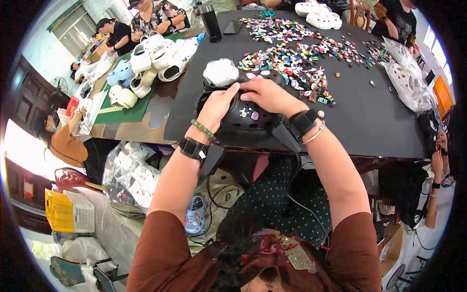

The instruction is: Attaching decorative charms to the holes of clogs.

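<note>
From the head view I see both of my hands on 1 black clog [242, 121] that lies at the near edge of the black table mat [379, 121]. My left hand [217, 104] is closed on the left side of the shoe, with the thumb stretched over the upper rim; my right hand [267, 95] lies flat on the top, fingers pointing to the left, so the 2 hands almost touch above the shoe. The clog is directly under and between the grips, not apart from them. Its long axis seems to run from me away toward the far side of the table, a little tilted to the left, but the hands hide part of it, so I am not sure. 2 small charms [248, 114] already sit in the holes just below my right fingers. A white crumpled stuffing [220, 72] is just beyond my left fingers, touching the shoe or inside its opening; I cannot tell which. The big scatter of coloured charms [292, 61] lies beyond the right hand, nearer to it than to the left.
</note>
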Tool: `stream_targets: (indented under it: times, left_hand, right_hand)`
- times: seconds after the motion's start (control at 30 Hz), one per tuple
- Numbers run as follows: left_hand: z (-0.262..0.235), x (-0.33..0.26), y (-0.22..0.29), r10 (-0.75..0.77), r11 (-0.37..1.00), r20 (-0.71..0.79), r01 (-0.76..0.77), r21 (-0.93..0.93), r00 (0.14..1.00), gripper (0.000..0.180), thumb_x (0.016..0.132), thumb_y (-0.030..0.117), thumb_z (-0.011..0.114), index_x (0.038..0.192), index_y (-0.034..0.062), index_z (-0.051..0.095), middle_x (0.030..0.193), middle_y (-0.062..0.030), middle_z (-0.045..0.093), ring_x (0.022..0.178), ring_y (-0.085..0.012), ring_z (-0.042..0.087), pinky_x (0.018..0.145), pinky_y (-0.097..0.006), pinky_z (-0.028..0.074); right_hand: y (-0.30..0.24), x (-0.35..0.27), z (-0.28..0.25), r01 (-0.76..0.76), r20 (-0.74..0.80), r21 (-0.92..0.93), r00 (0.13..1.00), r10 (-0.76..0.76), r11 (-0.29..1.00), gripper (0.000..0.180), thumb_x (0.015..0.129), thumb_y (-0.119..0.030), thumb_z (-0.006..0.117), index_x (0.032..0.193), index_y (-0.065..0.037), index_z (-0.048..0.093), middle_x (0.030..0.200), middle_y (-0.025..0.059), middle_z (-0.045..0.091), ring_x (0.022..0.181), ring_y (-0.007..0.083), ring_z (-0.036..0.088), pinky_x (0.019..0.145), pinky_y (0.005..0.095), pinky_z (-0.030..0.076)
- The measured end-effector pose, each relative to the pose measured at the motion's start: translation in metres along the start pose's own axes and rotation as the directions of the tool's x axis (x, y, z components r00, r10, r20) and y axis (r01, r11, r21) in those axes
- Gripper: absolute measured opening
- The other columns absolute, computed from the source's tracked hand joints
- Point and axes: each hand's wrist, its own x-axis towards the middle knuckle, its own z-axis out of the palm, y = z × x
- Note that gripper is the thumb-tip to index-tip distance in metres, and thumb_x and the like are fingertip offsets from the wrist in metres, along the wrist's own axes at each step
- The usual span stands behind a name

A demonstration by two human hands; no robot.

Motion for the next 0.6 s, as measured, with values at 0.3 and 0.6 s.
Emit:
stream_targets:
  times: [0.3, 0.6]
  left_hand:
    - [-0.014, 0.027, -0.029, 0.140, 0.963, -0.112, -0.110, 0.246, 0.984, 0.030, 0.096, 0.025, 0.060, 0.084, -0.0005, 0.070, 0.075, 0.0022, 0.064, 0.064, -0.0056, 0.054, 0.058, -0.023, 0.042]
    - [-0.013, 0.033, -0.032, 0.163, 0.938, -0.157, -0.104, 0.330, 0.974, 0.029, 0.096, 0.025, 0.062, 0.079, 0.0018, 0.069, 0.069, 0.0051, 0.060, 0.060, -0.0036, 0.049, 0.055, -0.023, 0.038]
  right_hand:
    - [-0.022, -0.010, 0.016, -0.189, -0.049, -0.177, 0.982, 0.183, 0.966, 0.019, 0.084, -0.017, 0.066, 0.092, -0.002, 0.071, 0.083, 0.0181, 0.067, 0.085, 0.0362, 0.065, 0.074, 0.0472, 0.051]
    - [-0.040, -0.017, 0.023, -0.312, -0.259, 0.033, 0.915, 0.310, 0.950, 0.013, 0.079, -0.013, 0.070, 0.082, -0.001, 0.066, 0.081, 0.0164, 0.067, 0.082, 0.0355, 0.064, 0.076, 0.0442, 0.050]
